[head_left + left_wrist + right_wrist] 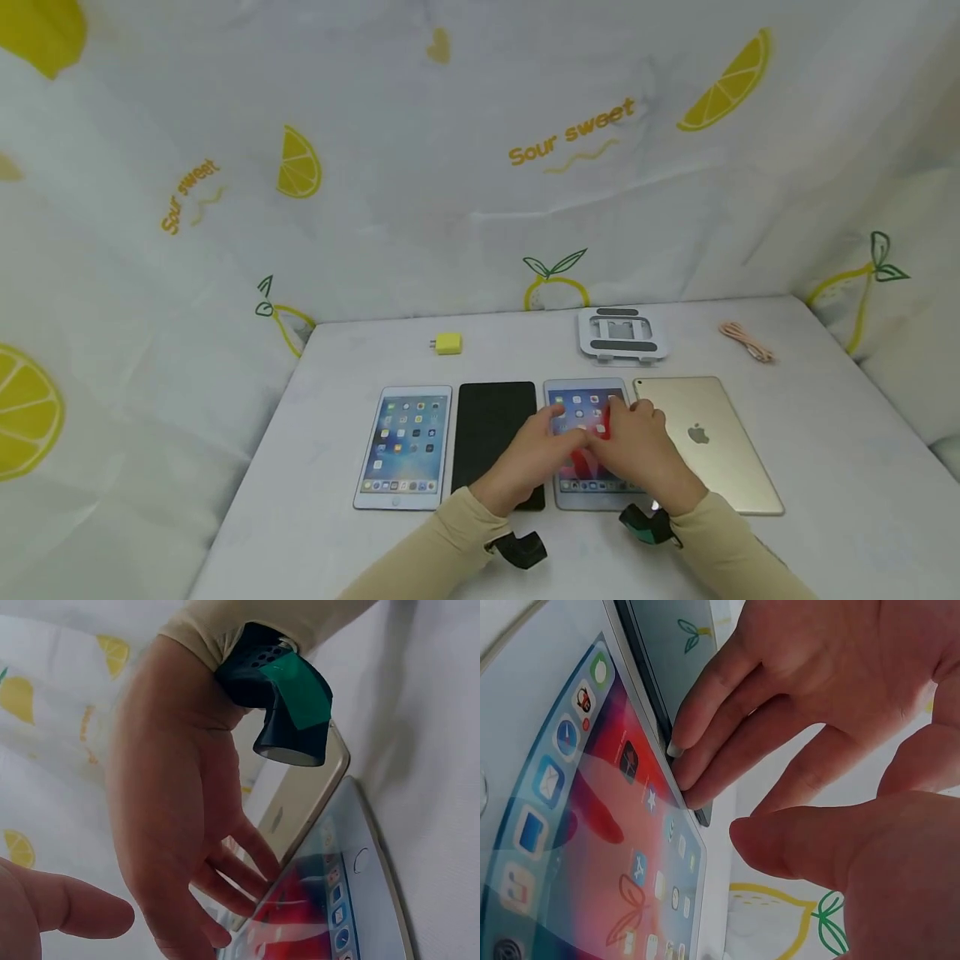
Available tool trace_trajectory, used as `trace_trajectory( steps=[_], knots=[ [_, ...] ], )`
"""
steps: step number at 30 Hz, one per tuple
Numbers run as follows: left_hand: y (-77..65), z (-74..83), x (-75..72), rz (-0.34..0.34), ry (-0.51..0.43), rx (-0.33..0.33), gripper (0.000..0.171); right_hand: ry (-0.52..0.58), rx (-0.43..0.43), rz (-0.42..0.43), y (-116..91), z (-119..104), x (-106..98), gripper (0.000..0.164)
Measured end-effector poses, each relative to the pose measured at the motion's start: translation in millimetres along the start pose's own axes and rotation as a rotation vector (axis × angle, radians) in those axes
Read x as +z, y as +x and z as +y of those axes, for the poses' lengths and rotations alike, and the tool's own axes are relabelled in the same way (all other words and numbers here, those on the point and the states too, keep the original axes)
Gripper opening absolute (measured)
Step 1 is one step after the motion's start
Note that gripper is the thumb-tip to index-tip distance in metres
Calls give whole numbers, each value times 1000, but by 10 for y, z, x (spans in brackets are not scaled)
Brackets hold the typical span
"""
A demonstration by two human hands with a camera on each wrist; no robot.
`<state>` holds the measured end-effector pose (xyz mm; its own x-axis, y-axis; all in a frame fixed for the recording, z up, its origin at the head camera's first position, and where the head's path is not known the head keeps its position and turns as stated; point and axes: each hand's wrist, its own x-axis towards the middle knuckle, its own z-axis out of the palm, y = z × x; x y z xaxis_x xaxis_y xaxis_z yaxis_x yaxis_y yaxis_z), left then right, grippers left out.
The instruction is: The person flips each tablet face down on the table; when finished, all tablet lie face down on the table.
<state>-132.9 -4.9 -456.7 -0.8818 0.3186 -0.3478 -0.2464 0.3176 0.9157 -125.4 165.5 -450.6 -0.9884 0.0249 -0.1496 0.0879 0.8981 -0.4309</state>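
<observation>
A white-edged tablet (591, 492) lies with its lit red and blue screen up, under both hands. My left hand (534, 454) reaches over its left side; in the right wrist view the fairly straight fingers (739, 727) rest their tips at the tablet's long edge. On the opposite side is my right hand (645, 450), its extended fingers (225, 874) touching down along the right edge in the left wrist view. Both thumbs are held above the screen, close together in the head view. The tablet lies flat, between a black tablet-sized slab (491, 425) and a gold tablet (731, 454) lying back up.
Farther left lies another lit white tablet (405, 446). Along the back are a yellow plug adapter (448, 343), a white folding stand (622, 335) with grey pads, and a coiled pinkish cable (746, 342). A lemon-print cloth (420, 250) rises behind the white table (300, 533).
</observation>
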Motion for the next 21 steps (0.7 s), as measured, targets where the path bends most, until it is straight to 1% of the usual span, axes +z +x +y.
trace_trajectory(
  steps=[4, 13, 18, 21],
  knots=[
    [-5, -18, 5, 22, -3, 9, 75, -11, 3, -5, 5, -20, 20, 88],
    [5, -16, 6, 88, -81, 19, 65, -24, -3, -11, 19, -12, 1, 95],
    [19, -2, 0, 109, -102, 35, 65, -33, 9, -28, 30, -3, 2, 101],
    [19, 16, -25, 116, -101, 53, 66, -19, 17, -39, 41, -1, 5, 105]
  ],
)
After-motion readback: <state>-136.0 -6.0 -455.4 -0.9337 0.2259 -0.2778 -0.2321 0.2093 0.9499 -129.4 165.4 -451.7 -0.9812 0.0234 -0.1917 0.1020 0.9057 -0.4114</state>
